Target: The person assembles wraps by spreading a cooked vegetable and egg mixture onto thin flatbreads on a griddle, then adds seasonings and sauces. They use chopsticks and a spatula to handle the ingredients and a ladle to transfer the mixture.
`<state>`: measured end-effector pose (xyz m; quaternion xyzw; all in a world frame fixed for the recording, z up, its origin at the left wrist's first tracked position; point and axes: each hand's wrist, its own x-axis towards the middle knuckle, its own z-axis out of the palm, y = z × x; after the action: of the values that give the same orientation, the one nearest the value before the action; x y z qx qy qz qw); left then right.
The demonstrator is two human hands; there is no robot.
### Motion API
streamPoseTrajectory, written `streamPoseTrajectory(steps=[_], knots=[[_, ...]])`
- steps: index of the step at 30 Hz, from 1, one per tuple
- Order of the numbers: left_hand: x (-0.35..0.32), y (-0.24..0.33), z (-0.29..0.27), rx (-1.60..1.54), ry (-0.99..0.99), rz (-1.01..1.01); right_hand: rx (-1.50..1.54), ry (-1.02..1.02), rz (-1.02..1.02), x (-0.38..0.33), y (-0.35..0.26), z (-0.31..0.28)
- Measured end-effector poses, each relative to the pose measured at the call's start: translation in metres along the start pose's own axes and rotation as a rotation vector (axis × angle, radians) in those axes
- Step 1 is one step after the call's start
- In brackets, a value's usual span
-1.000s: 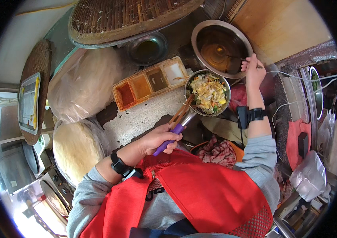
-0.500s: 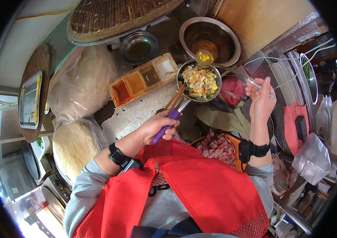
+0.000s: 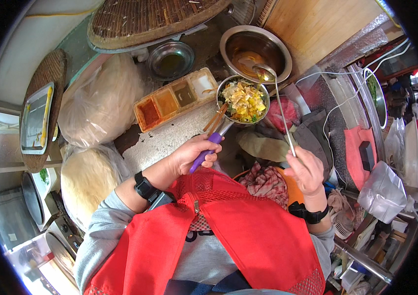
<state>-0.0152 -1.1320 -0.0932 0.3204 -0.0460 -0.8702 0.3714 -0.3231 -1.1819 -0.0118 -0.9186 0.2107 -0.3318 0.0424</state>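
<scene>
My left hand (image 3: 200,153) is wrapped round the purple handle of a small metal pan (image 3: 226,128). Chopped, mixed food (image 3: 242,101), pale, yellow and green, fills the pan. Wooden chopsticks (image 3: 216,119) lean over its near left rim, close above my left fingers; whether those fingers hold them too I cannot tell. My right hand (image 3: 307,171) grips the thin handle end of a metal ladle (image 3: 283,115). The ladle's bowl is tilted over the pan's far right rim, with yellow liquid at its lip beside the food.
Behind the pan stands a deep metal basin (image 3: 286,66) with brownish liquid. A sauce tray (image 3: 173,101) with several compartments and a metal bowl (image 3: 170,60) are to the left, past them bagged pale dough (image 3: 96,105). White cords (image 3: 328,118) hang at right, near a pink cloth (image 3: 355,164).
My right hand has come down and toward me, and the ladle now slants across the pan's right side, its bowl tipped. More yellow shows on the food. My left hand has barely moved.
</scene>
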Motion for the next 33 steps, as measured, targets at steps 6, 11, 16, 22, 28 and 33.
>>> streamPoseTrajectory(steps=[6, 11, 16, 22, 28, 33], knots=[[0.0, 0.001, 0.0, 0.01, 0.009, 0.0, -0.068, -0.061, -0.14, 0.003, -0.002, 0.004], [0.0, 0.001, 0.001, 0.026, 0.005, 0.005, -0.068, -0.064, -0.146, 0.004, 0.0, 0.003], [-0.001, 0.001, 0.003, 0.023, 0.011, 0.01, -0.067, -0.074, -0.151, 0.003, 0.003, 0.002], [-0.003, 0.002, 0.005, 0.037, 0.014, 0.002, 0.284, 0.117, 0.262, 0.004, 0.01, 0.023], [-0.002, 0.001, 0.004, 0.043, 0.025, -0.009, 0.703, 0.601, 1.108, 0.024, 0.068, 0.058], [-0.003, 0.0, 0.004, 0.052, 0.011, 0.005, 0.466, 0.36, 0.728, 0.035, 0.12, 0.096]])
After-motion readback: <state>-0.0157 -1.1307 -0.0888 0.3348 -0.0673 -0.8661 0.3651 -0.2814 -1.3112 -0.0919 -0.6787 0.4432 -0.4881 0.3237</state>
